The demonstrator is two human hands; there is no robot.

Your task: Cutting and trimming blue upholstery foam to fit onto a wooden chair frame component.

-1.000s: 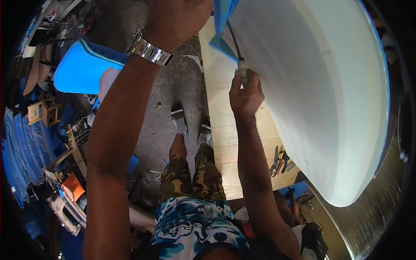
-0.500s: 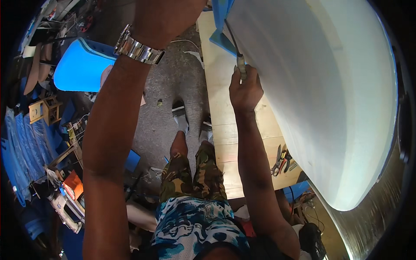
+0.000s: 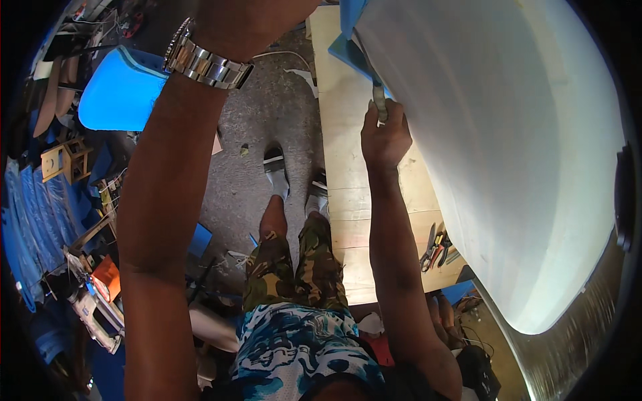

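beside white panel (image 3: 508,154), pliers (image 3: 436,247) (on bench (image 3: 348,200))

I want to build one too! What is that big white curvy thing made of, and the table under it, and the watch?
The big white curved panel looks like matte foam or plastic sheet: smooth and evenly pale, so hard to tell which. The workbench looks like bare wood, with pale planks and seams. The wristwatch looks like polished metal, with shiny silver links. The right hand holds a slim tool against the panel.

Wooden workbench (image 3: 348,200), pliers (image 3: 436,248), blue foam slab (image 3: 120,93), small wooden stool (image 3: 65,159), concrete floor (image 3: 261,120)
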